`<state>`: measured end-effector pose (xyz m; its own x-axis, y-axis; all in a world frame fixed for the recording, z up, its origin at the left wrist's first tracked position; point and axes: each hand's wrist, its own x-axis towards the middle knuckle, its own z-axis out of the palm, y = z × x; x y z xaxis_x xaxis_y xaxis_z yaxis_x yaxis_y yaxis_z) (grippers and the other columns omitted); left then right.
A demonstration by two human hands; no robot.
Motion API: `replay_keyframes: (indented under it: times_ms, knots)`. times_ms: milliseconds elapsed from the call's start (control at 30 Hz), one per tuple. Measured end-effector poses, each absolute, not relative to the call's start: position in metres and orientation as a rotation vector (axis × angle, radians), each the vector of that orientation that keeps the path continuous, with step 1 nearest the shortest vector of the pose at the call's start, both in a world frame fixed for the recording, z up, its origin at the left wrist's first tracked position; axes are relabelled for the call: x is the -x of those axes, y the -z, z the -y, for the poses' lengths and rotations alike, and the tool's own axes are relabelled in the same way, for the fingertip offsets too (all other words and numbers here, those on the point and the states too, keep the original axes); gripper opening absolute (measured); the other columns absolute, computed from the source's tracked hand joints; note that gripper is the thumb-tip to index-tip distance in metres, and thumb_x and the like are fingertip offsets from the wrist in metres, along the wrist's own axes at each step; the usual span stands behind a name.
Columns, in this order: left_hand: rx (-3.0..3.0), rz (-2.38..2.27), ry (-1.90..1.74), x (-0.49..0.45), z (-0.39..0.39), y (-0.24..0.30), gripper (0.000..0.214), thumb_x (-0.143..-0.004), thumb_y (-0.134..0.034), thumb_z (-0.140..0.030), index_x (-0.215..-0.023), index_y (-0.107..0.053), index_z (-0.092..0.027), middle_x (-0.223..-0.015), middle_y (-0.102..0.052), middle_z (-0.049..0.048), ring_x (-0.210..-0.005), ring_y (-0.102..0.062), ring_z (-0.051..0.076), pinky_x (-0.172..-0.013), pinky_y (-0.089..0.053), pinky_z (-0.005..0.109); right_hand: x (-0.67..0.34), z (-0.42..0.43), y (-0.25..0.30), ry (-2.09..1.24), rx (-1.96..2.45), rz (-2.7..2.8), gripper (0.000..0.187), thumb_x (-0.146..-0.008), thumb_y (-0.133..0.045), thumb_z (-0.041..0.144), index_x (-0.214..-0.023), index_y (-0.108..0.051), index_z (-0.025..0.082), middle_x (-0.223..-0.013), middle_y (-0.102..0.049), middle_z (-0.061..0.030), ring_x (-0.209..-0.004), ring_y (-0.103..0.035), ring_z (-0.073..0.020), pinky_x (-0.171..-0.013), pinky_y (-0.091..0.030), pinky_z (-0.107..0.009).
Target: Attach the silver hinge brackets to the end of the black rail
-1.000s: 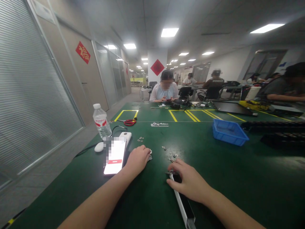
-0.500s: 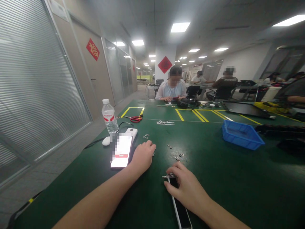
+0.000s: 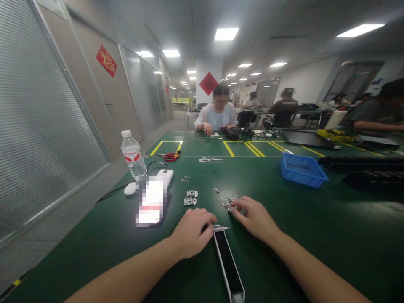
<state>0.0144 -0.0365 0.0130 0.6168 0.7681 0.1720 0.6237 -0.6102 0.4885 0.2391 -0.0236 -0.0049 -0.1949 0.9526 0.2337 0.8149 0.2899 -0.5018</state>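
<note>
A long black channel with white edges (image 3: 227,263) lies on the green table (image 3: 315,235), pointing away from me. My left hand (image 3: 192,231) is curled against its far end, fingers closed beside a small metal piece there. My right hand (image 3: 255,218) reaches forward, its fingertips pinched at a cluster of small nuts (image 3: 227,204); what they hold is too small to name. Two small metal hinges (image 3: 190,198) lie just beyond my left hand.
A lit phone (image 3: 150,202), white power bank (image 3: 164,173), white mouse (image 3: 129,188) and water bottle (image 3: 133,155) stand at the left. Red scissors (image 3: 171,156) lie farther back. A blue bin (image 3: 302,169) sits at the right. People work at the far tables.
My left hand came back from the hinges to the channel's far end, leaving them uncovered. My right hand left the channel and moved forward to the nuts.
</note>
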Motion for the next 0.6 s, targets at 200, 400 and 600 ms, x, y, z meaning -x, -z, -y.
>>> replay_keyframes:
  times_ms: [200, 400, 600]
  knots:
    - [-2.514, -1.040, -0.523, -0.016, 0.038, -0.011, 0.021, -0.080, -0.047, -0.010, -0.092, -0.061, -0.020, -0.084, -0.062, 0.0002, -0.082, -0.056, 0.017, -0.075, -0.037, 0.031, -0.234, 0.022, 0.010, -0.311, 1.652, 2.053, 0.019, -0.084, -0.056, 0.028, -0.091, -0.073, 0.021, -0.081, -0.064, -0.0040, -0.074, -0.059, -0.0185, -0.069, -0.044, -0.029]
    - [-2.546, -1.002, -0.565, -0.015, 0.039, -0.006, 0.021, -0.089, -0.042, -0.013, -0.098, -0.059, -0.021, -0.093, -0.063, 0.0007, -0.089, -0.056, 0.018, -0.078, -0.035, 0.032, -0.230, 0.019, 0.015, -0.272, 1.664, 2.066, 0.016, -0.083, -0.058, 0.023, -0.085, -0.073, 0.021, -0.082, -0.066, -0.0042, -0.076, -0.061, -0.0182, -0.069, -0.043, -0.027]
    - [-2.534, -1.033, -0.580, -0.016, 0.039, -0.006, 0.021, -0.089, -0.044, -0.011, -0.097, -0.060, -0.021, -0.093, -0.063, 0.0003, -0.090, -0.056, 0.017, -0.078, -0.036, 0.032, -0.230, 0.019, 0.016, -0.310, 1.605, 2.045, 0.012, -0.080, -0.058, 0.019, -0.077, -0.070, 0.018, -0.076, -0.063, -0.0033, -0.072, -0.058, -0.0177, -0.066, -0.042, -0.027]
